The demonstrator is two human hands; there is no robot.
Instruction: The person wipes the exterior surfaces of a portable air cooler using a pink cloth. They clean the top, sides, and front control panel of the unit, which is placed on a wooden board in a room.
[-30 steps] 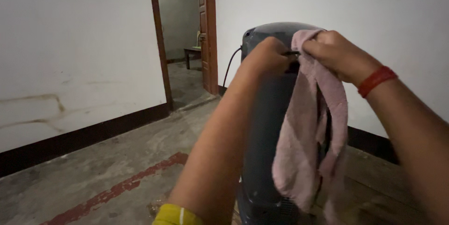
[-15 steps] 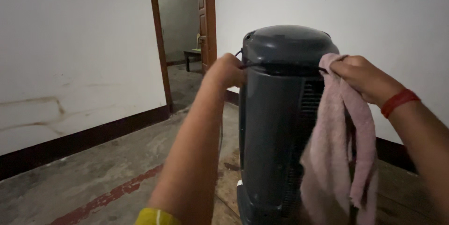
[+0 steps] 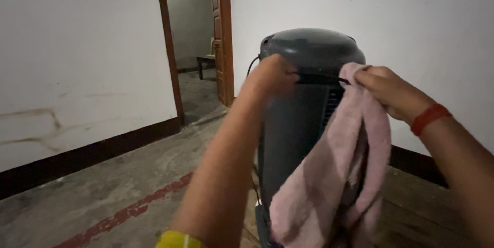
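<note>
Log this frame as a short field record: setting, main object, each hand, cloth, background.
setting: indoor room, white walls, dark skirting, worn concrete floor
main object: tall dark grey appliance with a domed top and side vents, standing upright
left hand: closed at the seam under the dome, on the appliance's left side; what it grips is blurred
right hand: clutching a pink cloth at the seam on the right side
cloth: hangs down the appliance's front and right side
background: open doorway with a brown wooden frame, small table beyond
</note>
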